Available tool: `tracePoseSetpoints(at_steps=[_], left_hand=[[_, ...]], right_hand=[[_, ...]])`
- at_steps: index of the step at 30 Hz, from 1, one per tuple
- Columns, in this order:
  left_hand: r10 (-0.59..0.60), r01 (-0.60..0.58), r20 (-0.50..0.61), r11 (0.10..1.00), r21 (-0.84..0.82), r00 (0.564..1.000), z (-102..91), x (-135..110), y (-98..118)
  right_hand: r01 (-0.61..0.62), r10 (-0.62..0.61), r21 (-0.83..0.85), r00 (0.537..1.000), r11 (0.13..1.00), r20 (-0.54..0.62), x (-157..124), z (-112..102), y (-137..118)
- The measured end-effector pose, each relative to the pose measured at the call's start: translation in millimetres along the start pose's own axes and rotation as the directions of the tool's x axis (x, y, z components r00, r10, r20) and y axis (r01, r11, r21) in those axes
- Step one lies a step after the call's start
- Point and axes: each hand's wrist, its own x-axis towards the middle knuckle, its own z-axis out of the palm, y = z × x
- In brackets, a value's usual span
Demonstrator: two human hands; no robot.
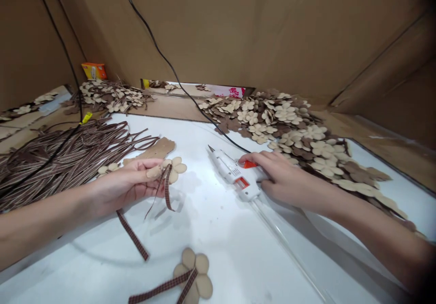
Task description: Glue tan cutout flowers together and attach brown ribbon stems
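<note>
- Presently: left hand point(126, 186) closed on one felt flower point(177, 167) with one ribbon point(167, 190), left of centre
- right hand point(286, 179) gripping one glue gun point(231, 172), centre
- one further flower point(192, 272), bottom centre

A tan cutout flower point(176, 167) trails checked ribbon point(167, 190); a white hot glue gun point(231, 172) lies sideways.

Ribbon strips point(68, 163) lie left of the glue gun point(226, 170), flowers point(293, 117) right.
</note>
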Motion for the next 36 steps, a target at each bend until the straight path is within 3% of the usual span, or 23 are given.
tracePoseSetpoints(at_steps=[7,11,16,20,23,27,30,33,36], left_hand=[[0.001,0.008,-0.110,0.997,0.082,0.994,6.9,-1.0,-1.1],[0.028,-0.019,-0.081,0.993,0.117,0.996,10.9,-1.3,-5.2],[0.068,-0.045,-0.093,0.971,0.234,0.993,12.1,-2.0,-9.4],[0.101,-0.088,-0.035,0.959,0.269,0.994,14.2,-4.1,-10.2],[0.102,-0.092,-0.017,0.950,0.298,0.995,16.0,-6.7,-10.8],[0.110,-0.095,-0.034,0.951,0.295,0.993,17.4,-10.2,-12.8],[0.108,-0.095,-0.037,0.961,0.259,0.993,17.9,-12.1,-14.3],[0.095,-0.083,-0.039,0.964,0.254,0.995,18.5,-13.4,-14.7],[0.099,-0.091,-0.011,0.952,0.293,0.995,18.9,-14.7,-14.3]], right_hand=[[-0.033,0.030,-0.024,0.994,0.999,-0.106,2.9,8.2,-5.1],[0.038,-0.058,-0.083,0.966,0.996,-0.253,0.9,-0.7,-11.9],[0.104,-0.107,-0.028,0.917,0.994,-0.384,-14.7,-23.1,-56.2],[0.118,-0.065,0.167,0.954,0.979,-0.291,-22.2,-20.8,-105.3],[0.060,-0.013,0.254,0.983,0.965,-0.183,-15.8,-11.2,-128.3],[-0.065,0.075,0.416,0.997,0.907,-0.008,-4.4,-0.5,-137.3],[-0.121,0.085,0.624,0.993,0.772,0.088,-2.5,4.2,-139.0],[-0.127,0.088,0.717,0.992,0.685,0.092,-4.4,5.1,-141.9],[-0.135,0.115,0.691,0.991,0.710,0.075,-5.9,3.0,-144.8]])
